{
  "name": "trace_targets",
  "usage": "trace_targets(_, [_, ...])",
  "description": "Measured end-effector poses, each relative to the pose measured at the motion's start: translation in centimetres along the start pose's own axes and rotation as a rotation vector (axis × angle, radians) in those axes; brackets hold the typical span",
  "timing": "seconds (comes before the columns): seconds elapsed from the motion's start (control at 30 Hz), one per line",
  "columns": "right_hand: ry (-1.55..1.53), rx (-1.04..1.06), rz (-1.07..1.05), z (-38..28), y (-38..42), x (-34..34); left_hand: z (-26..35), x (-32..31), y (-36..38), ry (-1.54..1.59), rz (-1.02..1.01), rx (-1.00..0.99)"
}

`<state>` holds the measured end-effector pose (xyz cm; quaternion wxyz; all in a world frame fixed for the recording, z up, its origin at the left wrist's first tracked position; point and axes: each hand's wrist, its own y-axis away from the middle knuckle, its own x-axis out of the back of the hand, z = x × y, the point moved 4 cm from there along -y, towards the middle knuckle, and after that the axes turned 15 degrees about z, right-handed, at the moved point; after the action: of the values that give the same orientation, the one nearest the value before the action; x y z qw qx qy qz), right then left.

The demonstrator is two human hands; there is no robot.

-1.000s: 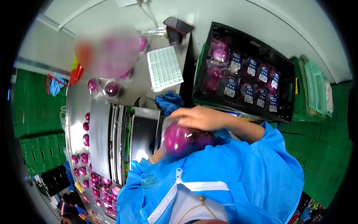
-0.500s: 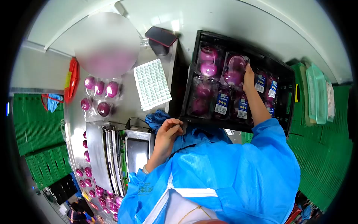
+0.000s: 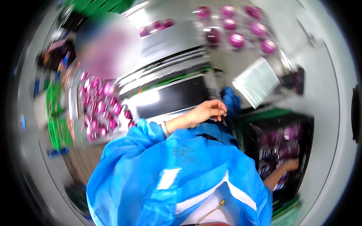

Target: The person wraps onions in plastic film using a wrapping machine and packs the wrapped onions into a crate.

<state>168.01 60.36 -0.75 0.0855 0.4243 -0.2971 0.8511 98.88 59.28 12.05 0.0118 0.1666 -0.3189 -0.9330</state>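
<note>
Left hand (image 3: 209,111): bare, fingers curled loosely inward, gripping nothing. It hangs over the near edge of the shiny steel counter (image 3: 241,64), just beside a crumpled blue cloth (image 3: 230,101) and close to the dark flat panel of the steel sealing machine (image 3: 169,96). A thin bracelet shows at the wrist, where the bright blue zip-up smock (image 3: 169,165) begins.

Right hand (image 3: 291,164): bare, reaching down into the black plastic crate (image 3: 309,124) at the person's right side. It lies among the wrapped purple onion packs with blue labels (image 3: 277,137); motion blur hides the fingers, so whether it is open or closed on a pack cannot be told.

Black plastic crate: stands beside the counter, below its edge in this view, well apart from the left hand. Packs fill its floor; their number is unreadable through blur.

White sheet of small labels (image 3: 256,81): flat on the counter, beyond the blue cloth, near a small dark device (image 3: 296,80).

Loose purple onions, far group (image 3: 237,39): spread on the counter behind the machine, well apart from both hands.

Loose purple onions, left group (image 3: 100,109): a dense cluster on the counter to the left of the machine, out of reach of either hand.

Green plastic crates (image 3: 56,113): blurred, at the far left edge.
</note>
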Motion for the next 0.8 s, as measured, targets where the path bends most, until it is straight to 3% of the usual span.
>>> trace_targets(0.03, [-0.409, -0.237, 0.346, 0.4, -1.2, 3.8, 0.3, 2.9, 1.1, 0.024, 0.079, -0.087])
trace_targets(0.07, [-0.909, -0.571, 0.424, -3.3, -0.8, 14.8, 0.4, 5.9, 2.2, 0.037, 0.159, -0.162])
trace_targets(0.13, [-1.182, -0.484, 0.411, -7.3, -1.2, 19.3, -1.1, 13.7, 4.7, 0.113, 0.388, -0.205])
trace_targets(0.23, [-1.396, 0.017, 0.148, -17.5, 0.9, 33.5, -4.8, 25.6, 10.8, 0.247, 0.776, -0.232])
trace_targets(0.27, [-1.501, 0.167, -0.003, -21.8, 2.1, 37.3, -6.3, 28.6, 13.0, 0.308, 0.923, -0.230])
trace_targets(0.3, [-1.641, 0.154, -0.212, -25.5, 4.6, 40.3, -8.9, 32.6, 15.6, 0.273, 1.047, -0.262])
trace_targets(0.33, [-1.678, 0.342, -0.390, -29.1, 6.8, 43.0, -12.0, 36.0, 18.2, 0.334, 1.174, -0.321])
trace_targets(0.37, [-1.642, 0.531, -0.449, -32.4, 9.6, 45.2, -12.8, 37.4, 21.5, 0.276, 1.401, -0.203])
trace_targets(0.43, [-1.539, 1.157, -0.362, -36.8, 16.6, 54.5, -22.6, 44.7, 25.6, -0.215, 1.750, -0.267])
trace_targets(0.47, [-1.514, 1.455, -0.320, -38.4, 19.8, 58.0, -22.6, 44.0, 27.7, -0.432, 1.786, -0.130])
trace_targets(0.53, [-1.572, 1.710, -0.404, -40.4, 25.5, 62.0, -27.1, 45.5, 28.5, -0.348, 1.609, 0.111])
trace_targets(0.6, [-1.517, 1.894, -0.342, -41.4, 29.9, 64.8, -30.3, 46.1, 26.3, -0.256, 1.373, 0.074])
trace_targets(0.67, [-1.478, 2.022, -0.299, -42.1, 33.3, 65.8, -27.5, 44.4, 25.4, -0.324, 1.292, 0.036])
trace_targets(0.73, [-1.472, 2.090, -0.270, -42.1, 35.7, 66.4, -25.8, 44.6, 24.8, -0.617, 1.289, -0.064])
trace_targets(0.8, [-1.425, 2.134, -0.273, -41.8, 37.1, 66.6, -25.5, 45.2, 24.3, -0.559, 1.203, -0.181])
